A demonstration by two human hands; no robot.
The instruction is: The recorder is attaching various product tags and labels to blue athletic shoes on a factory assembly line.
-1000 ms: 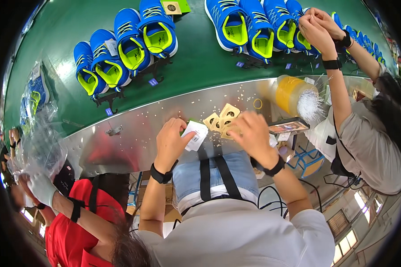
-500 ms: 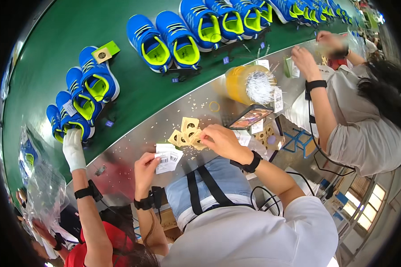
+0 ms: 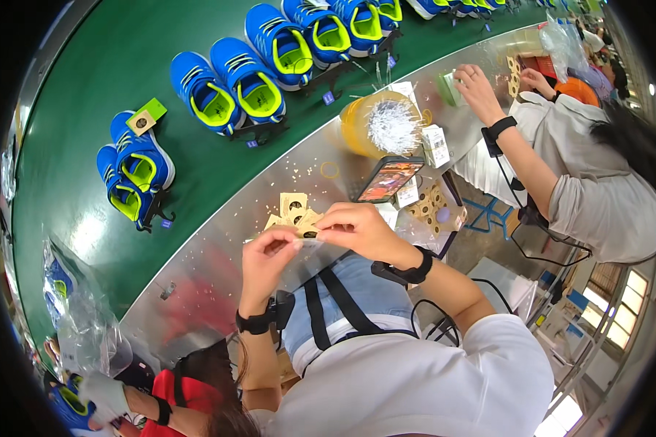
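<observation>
Paper cards, apparently, in pinched hands

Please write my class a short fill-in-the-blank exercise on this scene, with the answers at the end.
1. The person's left hand and right hand each have a ____ band at the wrist.
2. The blue shoes stand on a ____ surface.
3. The yellow tub holds many thin ____ strands.
4. The phone is to the person's ____ of the tan cards.

Missing words: black; green; white; right.
</observation>
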